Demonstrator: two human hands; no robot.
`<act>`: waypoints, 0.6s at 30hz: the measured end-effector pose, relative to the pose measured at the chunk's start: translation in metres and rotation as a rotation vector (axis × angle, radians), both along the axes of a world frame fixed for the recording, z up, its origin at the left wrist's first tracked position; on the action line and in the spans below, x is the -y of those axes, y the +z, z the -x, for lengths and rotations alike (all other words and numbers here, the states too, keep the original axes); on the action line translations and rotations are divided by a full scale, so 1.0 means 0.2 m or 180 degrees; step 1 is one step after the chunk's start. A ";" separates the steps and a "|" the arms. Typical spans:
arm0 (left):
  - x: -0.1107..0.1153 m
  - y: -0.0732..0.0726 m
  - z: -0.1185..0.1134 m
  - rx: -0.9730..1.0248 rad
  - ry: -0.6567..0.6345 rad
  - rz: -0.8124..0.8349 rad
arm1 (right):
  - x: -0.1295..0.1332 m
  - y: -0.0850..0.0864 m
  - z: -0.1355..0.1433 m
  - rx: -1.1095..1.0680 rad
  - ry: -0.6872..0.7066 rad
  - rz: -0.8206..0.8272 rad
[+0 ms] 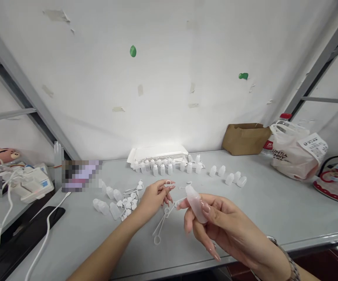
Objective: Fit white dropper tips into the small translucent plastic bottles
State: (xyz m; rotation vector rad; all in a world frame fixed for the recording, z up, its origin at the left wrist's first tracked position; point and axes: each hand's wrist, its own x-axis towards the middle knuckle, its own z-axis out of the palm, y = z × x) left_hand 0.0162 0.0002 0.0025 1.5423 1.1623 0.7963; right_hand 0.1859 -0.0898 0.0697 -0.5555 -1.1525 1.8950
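Translucent white plastic bottle [196, 203] is gripped in the right hand [215, 218], thumb against its side, bottle tilted and raised in front of the grey table [233, 207]; left hand [158, 195] is nearly closed, thumb and fingertips pinching a small white ring [168, 182]. White ring-ended strips [157, 240] lie just below the hands. Left of the left hand: pile of small white plastic parts [129, 203], then loose bottles [115, 210], some lying down. Toward the wall [169, 78], upright bottles [162, 169] in a row before a white tray [160, 152], more bottles [221, 171] off to the right. Brown paper bag [245, 139] and printed white plastic bag [292, 156] at far right; white cable [48, 226] and long black object [25, 244] at left. Band [287, 259] on right wrist
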 end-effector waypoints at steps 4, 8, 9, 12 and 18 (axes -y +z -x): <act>0.01 0.00 0.00 -0.0052 -0.0049 -0.0170 | -0.01 0.00 -0.01 -0.0068 0.0067 0.0070; 0.02 0.01 0.00 -0.0159 -0.0180 -0.0270 | 0.00 -0.01 -0.02 -0.0287 0.0213 0.0152; 0.03 0.01 0.00 -0.0197 -0.0175 -0.0280 | 0.02 0.00 -0.02 -0.0343 0.0290 0.0168; 0.03 0.01 -0.01 -0.0299 -0.0139 -0.0278 | 0.07 0.01 0.00 -0.0400 0.0376 0.0173; 0.02 -0.01 -0.02 -0.0426 -0.0180 -0.0253 | 0.15 0.08 0.02 -0.0109 0.0590 0.0272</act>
